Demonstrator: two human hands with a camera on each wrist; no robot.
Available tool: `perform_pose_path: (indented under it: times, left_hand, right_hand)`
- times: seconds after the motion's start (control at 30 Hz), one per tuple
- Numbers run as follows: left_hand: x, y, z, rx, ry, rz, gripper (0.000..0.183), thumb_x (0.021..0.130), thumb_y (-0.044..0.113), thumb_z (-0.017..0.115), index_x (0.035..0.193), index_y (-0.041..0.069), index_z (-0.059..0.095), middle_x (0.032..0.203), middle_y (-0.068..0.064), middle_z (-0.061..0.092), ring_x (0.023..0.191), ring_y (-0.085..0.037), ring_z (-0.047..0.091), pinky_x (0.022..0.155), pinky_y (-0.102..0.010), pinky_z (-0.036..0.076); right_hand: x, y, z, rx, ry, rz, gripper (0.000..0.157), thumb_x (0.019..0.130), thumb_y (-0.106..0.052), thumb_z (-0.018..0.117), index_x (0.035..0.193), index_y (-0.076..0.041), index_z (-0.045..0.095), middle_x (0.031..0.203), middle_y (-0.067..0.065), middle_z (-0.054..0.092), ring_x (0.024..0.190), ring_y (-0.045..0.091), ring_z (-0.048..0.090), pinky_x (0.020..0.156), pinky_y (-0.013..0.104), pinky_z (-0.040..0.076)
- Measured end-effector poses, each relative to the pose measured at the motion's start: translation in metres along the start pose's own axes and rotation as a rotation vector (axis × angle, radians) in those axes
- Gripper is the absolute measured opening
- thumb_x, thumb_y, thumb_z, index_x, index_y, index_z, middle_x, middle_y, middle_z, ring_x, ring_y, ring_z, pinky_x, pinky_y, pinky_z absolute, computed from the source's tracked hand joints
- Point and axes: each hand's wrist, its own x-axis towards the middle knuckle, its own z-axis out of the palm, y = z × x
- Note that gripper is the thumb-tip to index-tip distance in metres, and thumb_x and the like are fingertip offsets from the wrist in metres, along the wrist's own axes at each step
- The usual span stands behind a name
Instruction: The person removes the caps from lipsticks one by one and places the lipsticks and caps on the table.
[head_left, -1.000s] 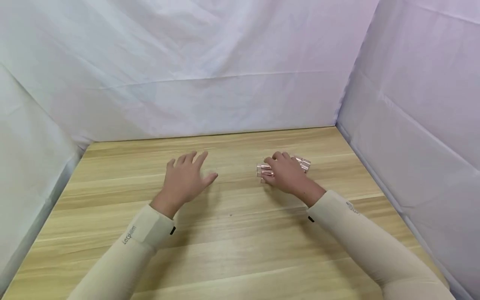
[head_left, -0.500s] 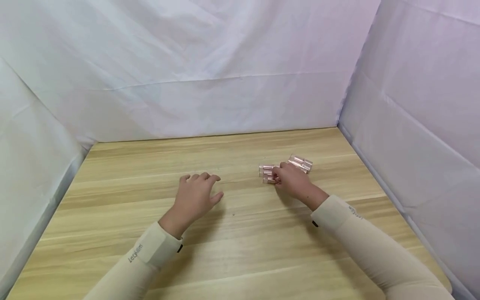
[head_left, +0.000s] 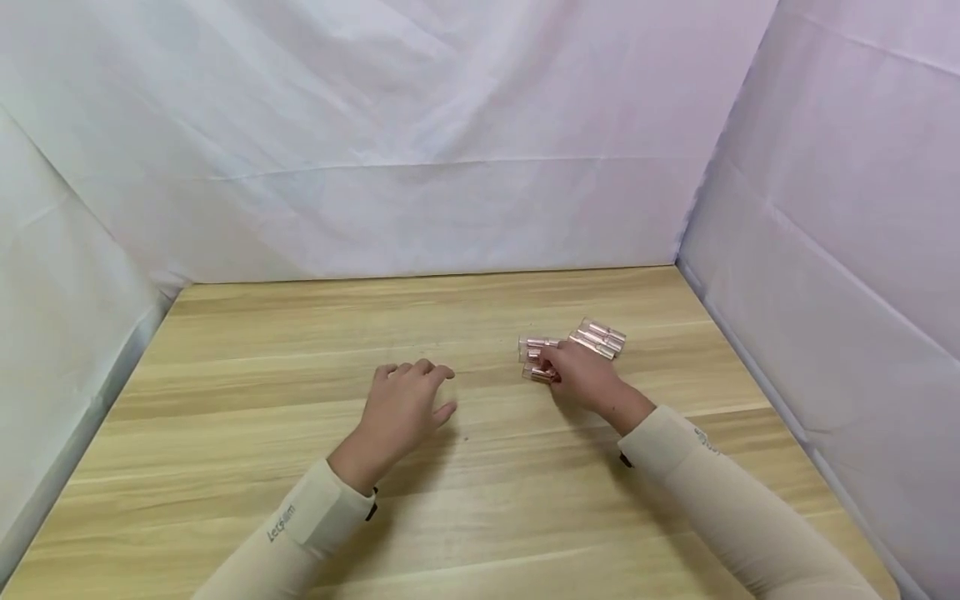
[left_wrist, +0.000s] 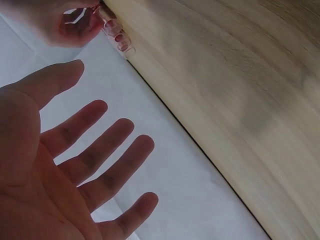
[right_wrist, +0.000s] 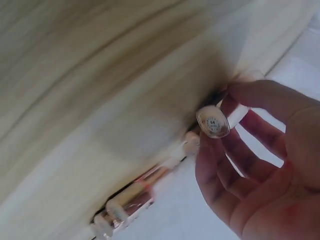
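Note:
My right hand [head_left: 588, 379] pinches a rose-gold lipstick with a clear cap, the nearest of a left-hand row. Its round labelled base [right_wrist: 214, 122] faces the right wrist camera between thumb and fingers. Behind it lie other lipsticks [head_left: 542, 342] of that row, side by side and partly covered by the fingers. A second cluster of similar lipsticks [head_left: 597, 337] lies slanted just beyond the hand to the right. Over the table's middle, my left hand [head_left: 401, 412] is held with relaxed, spread fingers and nothing in it.
The wood-grain table [head_left: 262, 358] carries the lipsticks right of its middle. White cloth [head_left: 420, 208] rises along the far edge, with another cloth wall [head_left: 825, 250] on the right side and one on the left.
My right hand has gone from spreading over the lipsticks to pinching the nearest one, uncovering the right cluster. My left hand has come nearer and slightly right, its fingers less spread.

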Motion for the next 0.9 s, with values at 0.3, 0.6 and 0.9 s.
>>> perform_pose_path:
  times: [0.3, 0.6, 0.9]
  left_hand:
    - [0.004, 0.007, -0.009, 0.024, -0.006, 0.045, 0.046, 0.082, 0.041, 0.081, 0.121, 0.022, 0.068, 0.109, -0.002, 0.072, 0.099, -0.028, 0.070, 0.093, -0.053, 0.049]
    - [0.000, 0.023, -0.012, -0.077, 0.024, 0.145, 0.050, 0.082, 0.041, 0.082, 0.124, 0.019, 0.067, 0.105, -0.002, 0.072, 0.093, -0.027, 0.070, 0.080, -0.049, 0.054]
    - [-0.003, 0.030, -0.016, -0.120, 0.153, 0.243, 0.039, 0.080, 0.037, 0.084, 0.112, 0.020, 0.071, 0.090, 0.003, 0.069, 0.077, -0.018, 0.069, 0.070, -0.039, 0.055]
  right_hand:
    - [-0.003, -0.035, -0.019, 0.220, -0.021, -0.101, 0.023, 0.083, -0.010, 0.079, 0.102, -0.013, 0.066, 0.085, -0.003, 0.064, 0.075, 0.009, 0.057, 0.069, 0.026, 0.049]
    - [-0.029, -0.067, -0.030, 0.309, 0.052, -0.227, 0.022, 0.084, -0.008, 0.075, 0.105, -0.012, 0.069, 0.087, -0.004, 0.063, 0.079, 0.008, 0.060, 0.068, 0.020, 0.051]
    - [-0.045, -0.081, -0.034, 0.420, 0.124, -0.205, 0.021, 0.085, -0.009, 0.075, 0.102, -0.013, 0.064, 0.090, -0.005, 0.066, 0.082, 0.009, 0.063, 0.072, 0.028, 0.057]
